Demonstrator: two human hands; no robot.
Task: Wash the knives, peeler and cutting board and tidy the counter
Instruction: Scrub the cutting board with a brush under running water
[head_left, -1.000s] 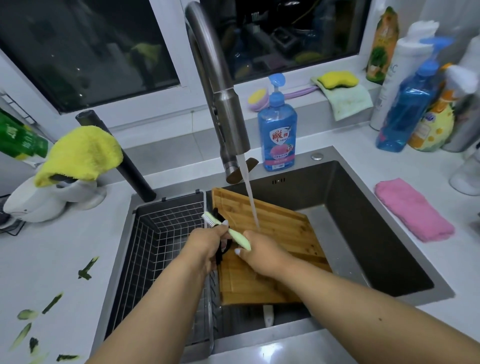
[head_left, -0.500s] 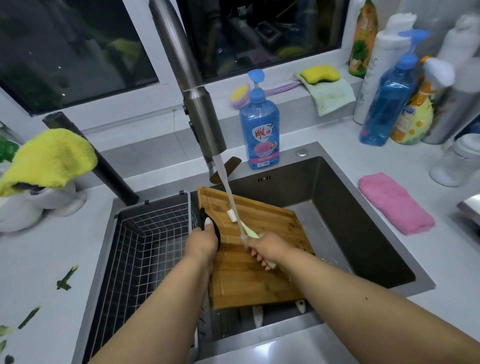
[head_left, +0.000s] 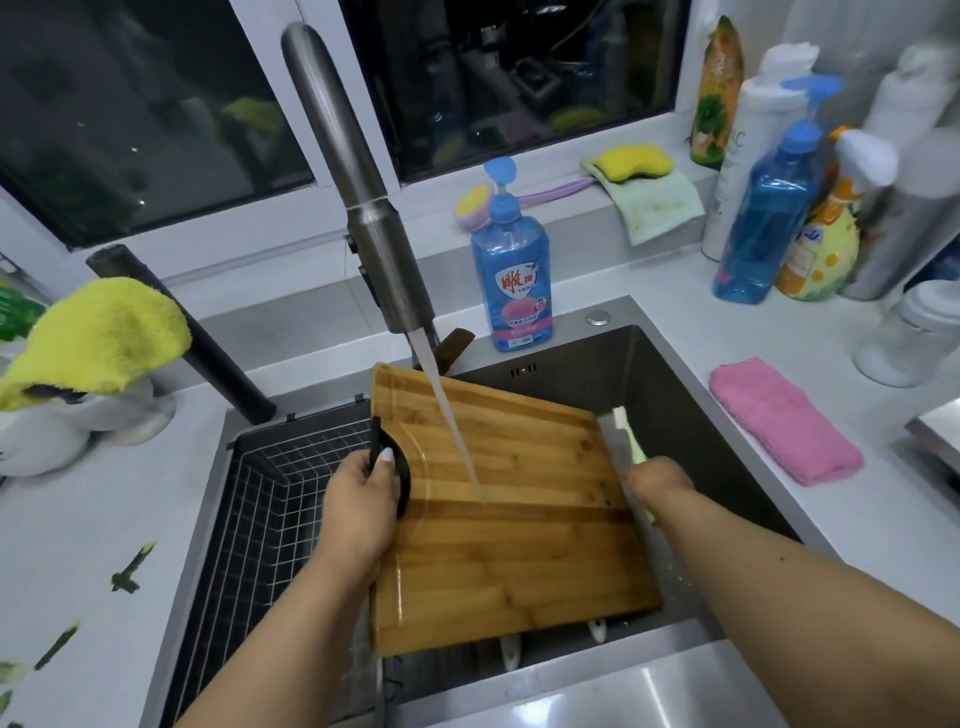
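A rectangular, striped wooden cutting board (head_left: 514, 514) was held tilted over the steel sink (head_left: 675, 364), gripped at its black loop handle by the left hand (head_left: 363, 501). Tap water (head_left: 449, 426) struck its wet surface. A pale green brush (head_left: 631, 436) was clasped by the right hand (head_left: 660, 480) at the board's right edge. A wire basket (head_left: 270, 499) occupied the sink's left side.

One cutting board (head_left: 519, 519), one faucet (head_left: 358, 192), one pink cloth (head_left: 784, 418), two hands (head_left: 358, 499), one blue soap bottle (head_left: 511, 275)
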